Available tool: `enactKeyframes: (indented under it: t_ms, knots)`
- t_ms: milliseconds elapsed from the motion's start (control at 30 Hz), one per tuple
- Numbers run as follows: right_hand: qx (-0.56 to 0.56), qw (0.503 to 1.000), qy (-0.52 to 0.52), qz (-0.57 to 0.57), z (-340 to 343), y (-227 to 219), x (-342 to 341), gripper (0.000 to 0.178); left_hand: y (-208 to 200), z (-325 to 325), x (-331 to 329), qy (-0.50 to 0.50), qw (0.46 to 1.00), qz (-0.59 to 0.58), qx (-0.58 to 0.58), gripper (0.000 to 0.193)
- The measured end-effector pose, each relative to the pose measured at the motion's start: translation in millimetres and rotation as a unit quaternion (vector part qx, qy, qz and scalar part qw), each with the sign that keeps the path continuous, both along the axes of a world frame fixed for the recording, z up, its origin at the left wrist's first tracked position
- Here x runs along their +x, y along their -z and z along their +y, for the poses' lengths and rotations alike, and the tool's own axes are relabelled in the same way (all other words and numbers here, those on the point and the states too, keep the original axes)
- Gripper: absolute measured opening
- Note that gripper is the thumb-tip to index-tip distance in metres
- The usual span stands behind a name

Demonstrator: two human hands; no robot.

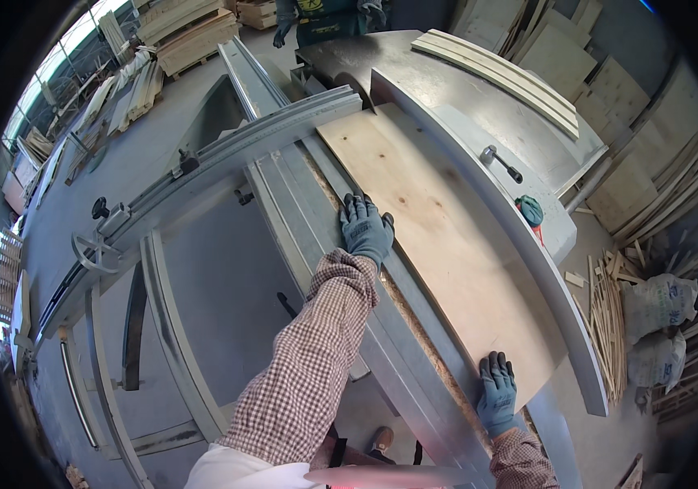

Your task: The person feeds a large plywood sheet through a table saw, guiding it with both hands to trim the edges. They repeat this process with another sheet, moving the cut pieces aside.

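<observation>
A long plywood board [414, 196] with several dark knots lies flat on a panel saw, its right side along the long metal fence [479, 191]. My left hand [365, 230], in a blue-grey work glove with dark fingertips, rests at the board's left edge, fingers stretched forward. Farther back, near the board's close end, my right hand [496, 395] wears a matching glove; its fingers lie flat on the board's near left corner. Neither hand is wrapped round anything. Sawdust lines the slot [414, 318] in the sliding table beside the board.
A crosscut rail [227, 147] spans the far left, with an open metal frame [174, 326] below. Thin strips [496, 77] lie on the far table [365, 53], where another person [324, 20] stands. Offcuts [606, 326] and white sacks [660, 306] are on the right.
</observation>
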State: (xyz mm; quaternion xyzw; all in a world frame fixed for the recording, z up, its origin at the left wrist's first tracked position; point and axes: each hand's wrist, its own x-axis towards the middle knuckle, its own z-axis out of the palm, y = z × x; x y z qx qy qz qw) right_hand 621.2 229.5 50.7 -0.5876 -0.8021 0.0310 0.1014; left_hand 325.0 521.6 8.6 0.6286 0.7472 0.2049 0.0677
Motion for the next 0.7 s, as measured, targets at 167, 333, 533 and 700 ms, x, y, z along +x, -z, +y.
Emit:
enactKeyframes:
  t_ms: [167, 333, 533, 700]
  knots:
    - [0.018, 1.0, -0.016, 0.003, 3, 7, -5, 0.054, -2, 1, -54, 0.072, 0.966, -0.243, -0.048, 0.067]
    - [0.032, 0.999, -0.02, 0.003, 4, 16, 4, 0.057, 9, -187, -66, 0.113, 0.983, -0.113, 0.089, 0.065]
    - [0.044, 0.999, -0.021, 0.001, 5, 28, 14, 0.061, -1, -401, -138, -0.025, 0.967, 0.094, -0.236, 0.107]
    - [0.057, 0.998, -0.029, 0.004, 3, 27, 15, 0.06, 8, -438, -163, -0.054, 0.945, 0.165, -0.278, 0.117]
